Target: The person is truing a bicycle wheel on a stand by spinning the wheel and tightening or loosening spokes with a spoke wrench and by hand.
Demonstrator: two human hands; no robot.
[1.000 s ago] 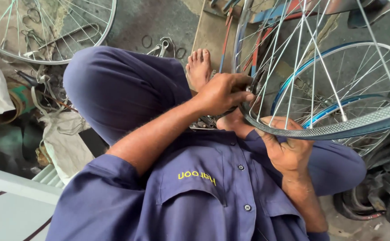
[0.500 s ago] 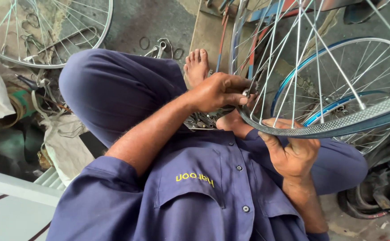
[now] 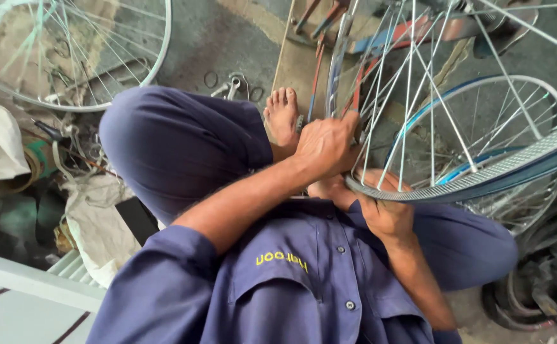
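Both hands work at one bicycle wheel rim [image 3: 482, 181], which slants across the lap from about 6 o'clock up toward 3 o'clock. Left hand [image 3: 324, 148] is curled shut among the spokes [image 3: 412, 83] near the rim's inner edge, fingers pinched on something there (too small to make out, possibly a spoke end). Right hand [image 3: 386, 213] sits under the rim at its lowest curve, fingers wrapped up around the rim's edge and gripping it, palm below.

The rim is grey-silver with a dimpled inner face, its spokes fanning up toward 12 o'clock. A bare foot [image 3: 282, 118] rests on the floor just beside the left hand, at 11 o'clock from it. The person wears a dark blue shirt [image 3: 304, 280] and matching trousers, one knee [image 3: 164, 140] raised at 9 o'clock.

Behind the held rim, at 3 o'clock, lies a second spoked wheel [image 3: 514, 102] with a blue-lined rim. Another wheel [image 3: 68, 57] rests at 10 o'clock on the floor. Dark tyres [image 3: 546, 286] are piled at 4 o'clock, and a pale cloth sack [image 3: 97, 223] lies at 8 o'clock.
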